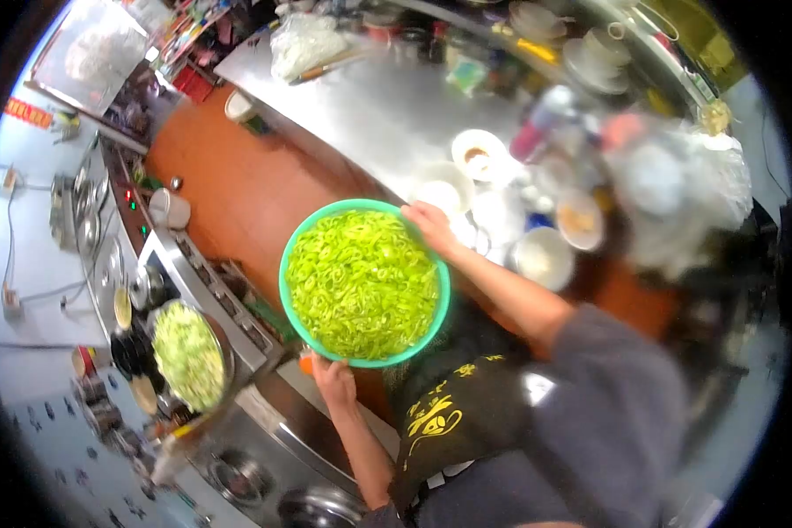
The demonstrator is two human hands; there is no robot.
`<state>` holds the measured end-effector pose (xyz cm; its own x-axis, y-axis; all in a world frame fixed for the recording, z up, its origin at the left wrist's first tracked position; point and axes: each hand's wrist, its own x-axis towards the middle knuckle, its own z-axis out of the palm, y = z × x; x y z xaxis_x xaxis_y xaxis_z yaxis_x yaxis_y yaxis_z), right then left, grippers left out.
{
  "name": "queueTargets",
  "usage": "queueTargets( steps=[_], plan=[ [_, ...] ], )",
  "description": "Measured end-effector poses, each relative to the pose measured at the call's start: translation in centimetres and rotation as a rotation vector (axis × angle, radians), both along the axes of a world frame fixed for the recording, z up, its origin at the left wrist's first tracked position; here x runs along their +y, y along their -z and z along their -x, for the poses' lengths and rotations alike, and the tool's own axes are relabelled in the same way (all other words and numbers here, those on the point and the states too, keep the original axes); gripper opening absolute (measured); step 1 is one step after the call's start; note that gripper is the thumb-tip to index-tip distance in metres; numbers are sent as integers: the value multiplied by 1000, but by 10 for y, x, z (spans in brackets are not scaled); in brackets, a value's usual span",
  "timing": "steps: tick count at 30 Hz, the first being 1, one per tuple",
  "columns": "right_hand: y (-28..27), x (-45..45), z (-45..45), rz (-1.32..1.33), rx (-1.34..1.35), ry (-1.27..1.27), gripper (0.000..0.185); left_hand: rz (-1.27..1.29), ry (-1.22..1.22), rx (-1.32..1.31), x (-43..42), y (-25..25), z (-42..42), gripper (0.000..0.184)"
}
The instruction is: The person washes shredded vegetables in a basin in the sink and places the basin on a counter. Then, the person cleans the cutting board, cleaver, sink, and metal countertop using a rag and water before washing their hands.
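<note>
If your left hand (334, 383), fingers closed at seven o'clock on the smooth plastic rim, loses its grip, the round turquoise basin (446, 304) at centre could tilt, spilling glossy, curled green pepper slices (361, 286) onto the floor (229, 194). Your right hand's (429, 227) fingers pinch the rim at one o'clock.

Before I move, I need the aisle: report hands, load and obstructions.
Left hand and right hand on green basin. Sliced green peppers fill it. Nothing visible over them; steel counter at right, chopped greens at left.
</note>
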<state>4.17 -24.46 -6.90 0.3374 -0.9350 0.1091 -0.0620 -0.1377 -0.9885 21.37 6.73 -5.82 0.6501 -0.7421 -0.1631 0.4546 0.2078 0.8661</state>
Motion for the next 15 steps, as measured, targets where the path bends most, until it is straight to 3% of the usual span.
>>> queueTargets(
  steps=[3, 5, 10, 15],
  plan=[
    [-12, 19, 13, 95, -9, 103, 46, 104, 123, -35, -7, -33, 7, 64],
    [-19, 30, 23, 101, -36, 133, 48, 67, 170, -122, 2, -4, -8, 62],
    [3, 19, 17, 169, -46, 234, 49, 184, 284, -33, -25, 13, -31, 64],
    [1, 67, 31, 155, 7, 356, 51, 85, 336, 50, 0, 49, -45, 67]
  ],
)
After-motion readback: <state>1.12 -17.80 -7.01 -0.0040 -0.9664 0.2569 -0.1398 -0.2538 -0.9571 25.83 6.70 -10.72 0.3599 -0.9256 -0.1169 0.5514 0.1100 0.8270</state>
